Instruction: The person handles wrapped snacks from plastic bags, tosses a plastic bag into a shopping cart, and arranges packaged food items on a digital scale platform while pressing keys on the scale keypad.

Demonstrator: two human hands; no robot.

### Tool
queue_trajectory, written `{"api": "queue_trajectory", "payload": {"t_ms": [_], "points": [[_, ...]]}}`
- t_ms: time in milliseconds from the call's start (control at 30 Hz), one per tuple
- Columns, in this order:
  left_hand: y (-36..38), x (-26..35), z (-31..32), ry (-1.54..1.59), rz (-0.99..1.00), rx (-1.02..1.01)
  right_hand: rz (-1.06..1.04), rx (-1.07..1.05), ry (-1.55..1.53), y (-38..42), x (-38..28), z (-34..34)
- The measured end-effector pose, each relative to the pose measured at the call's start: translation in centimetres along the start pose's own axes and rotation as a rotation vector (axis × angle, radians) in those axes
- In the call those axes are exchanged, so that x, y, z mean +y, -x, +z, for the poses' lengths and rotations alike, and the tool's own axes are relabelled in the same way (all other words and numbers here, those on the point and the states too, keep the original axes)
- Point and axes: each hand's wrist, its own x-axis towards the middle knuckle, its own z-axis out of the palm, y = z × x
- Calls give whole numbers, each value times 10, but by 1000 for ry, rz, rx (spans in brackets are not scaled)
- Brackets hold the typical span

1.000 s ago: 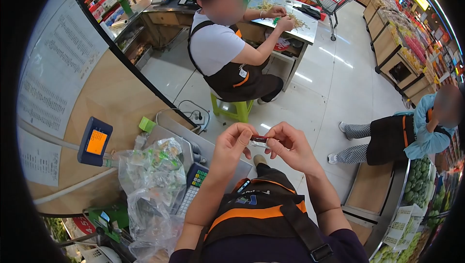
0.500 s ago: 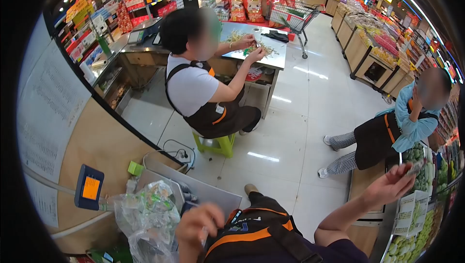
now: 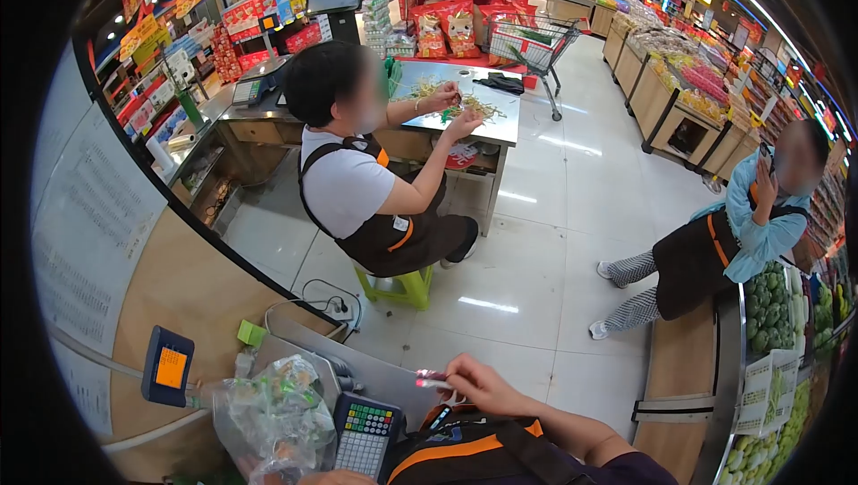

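Note:
My right hand is in front of my apron, fingers pinched on a small slim object with pinkish-red and white parts. Its kind cannot be made out. Only a sliver of my left hand shows at the bottom edge, below the scale keypad; its fingers are hidden. A clear plastic bag with green and white bits lies left of the keypad. A pen is clipped at my apron.
A scale display stands at left. A seated co-worker handles thin stems on a metal table. At right, another person stands beside a vegetable shelf with a white basket. A shopping cart is farther back.
My right hand has come from the far right, by the vegetables, to the front of my apron, still holding the small object. My left hand has dropped to the bottom edge, uncovering the keypad.

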Motion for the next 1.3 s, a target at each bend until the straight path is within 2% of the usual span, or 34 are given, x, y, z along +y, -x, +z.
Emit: {"api": "queue_trajectory", "payload": {"t_ms": [100, 167, 200, 233, 267, 300, 333, 400, 467, 533, 833, 1033, 1167, 1233, 1300], "points": [[4, -4, 7, -75, 139, 167, -178, -171, 164, -11, 5, 10], [43, -1, -20, -187, 153, 319, -148, -250, 152, -16, 17, 18], [72, -2, -34, -298, 124, 480, -130, -298, 154, -18, 22, 22], [104, -5, -48, -421, 66, 676, -117, -365, 240, -21, 27, 23], [141, -10, -59, -564, -73, 935, -137, -438, 264, -25, 36, 25], [166, -18, -70, -651, -181, 1092, -168, -492, 286, -31, 54, 27], [192, -26, -78, -718, -300, 1226, -200, -541, 308, -35, 69, 27], [242, -44, -85, -790, -501, 1349, -29, -710, 219, -42, 78, 28], [278, -66, -86, -807, -643, 1373, 33, -781, 132, -47, 87, 30], [298, -84, -85, -799, -731, 1361, 23, -819, 243, -53, 89, 29], [323, -125, -84, -786, -904, 1314, 45, -886, 293, -88, 108, 3], [315, -131, -93, -837, -886, 1332, -72, -875, 332, -93, 97, -19], [307, -120, -92, -880, -828, 1325, -34, -878, 267, -104, 105, -30], [283, -113, -87, -853, -799, 1284, -13, -878, 277, -111, 94, -34], [239, -101, -63, -782, -777, 1259, -40, -787, 331, -120, 92, -37]]}}
